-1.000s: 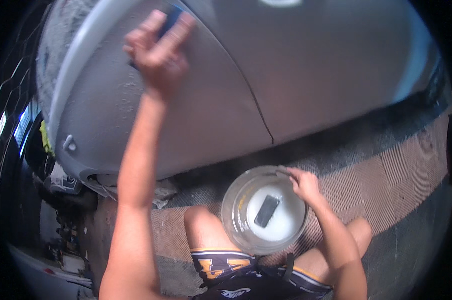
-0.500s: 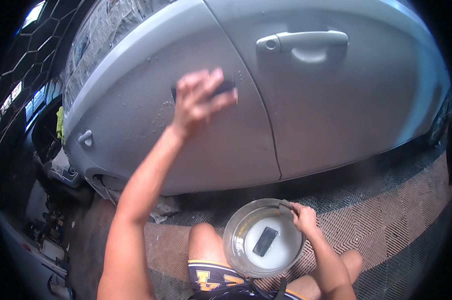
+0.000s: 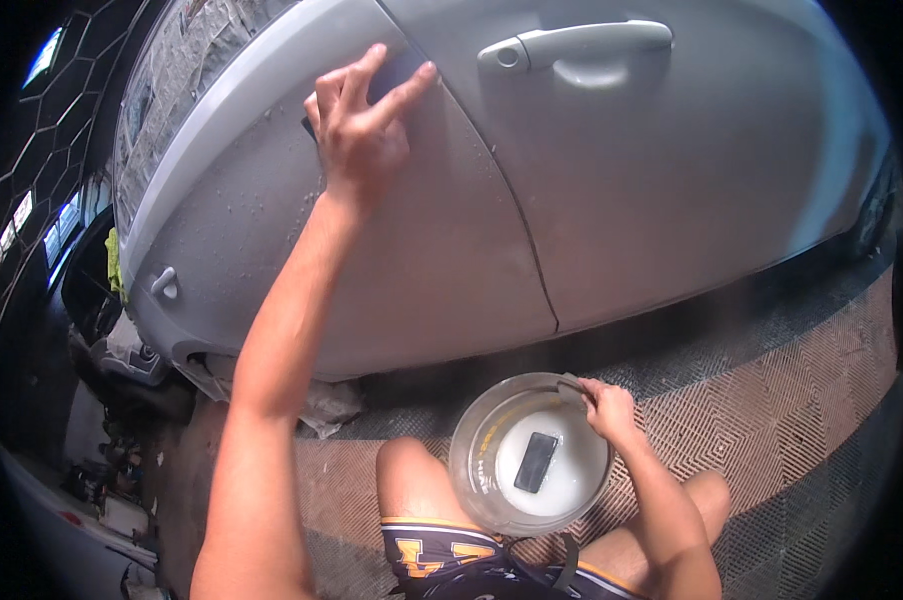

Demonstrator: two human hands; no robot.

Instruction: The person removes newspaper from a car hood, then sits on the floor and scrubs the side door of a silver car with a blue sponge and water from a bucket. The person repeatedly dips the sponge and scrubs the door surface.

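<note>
From the head view, I'm looking down at a person seated close to the side of a grey car. The left hand (image 3: 360,140) is up at the far side, on the curved panel (image 3: 422,230) left of the door seam (image 3: 517,205). Its fingers are spread over a dark pad (image 3: 396,74) that it holds against the surface; most of the pad is hidden, with only a bluish patch between the fingers and a dark edge at the left showing.

Nearer, the right hand (image 3: 609,408) is curled narrowly on the far right rim of a clear bucket (image 3: 474,440), which stands by the person's knee. A dark strip shows at the fingertips; I can't tell whether it belongs to the bucket. Inside, a dark rectangular block (image 3: 537,462) lies in whitish liquid (image 3: 584,465).

Droplets (image 3: 242,195) dot the panel to the left of the pad. Farther left, wrinkled sheeting (image 3: 187,75) covers the window area, and right of the seam is the door with its handle (image 3: 602,45).

To rub well here, I'd keep the pad flat with the pressure shared across the spread fingers, go lightly beside the seam and the raised curve, and keep the surface wet. A steady right hand should guard the bucket from tipping.
</note>
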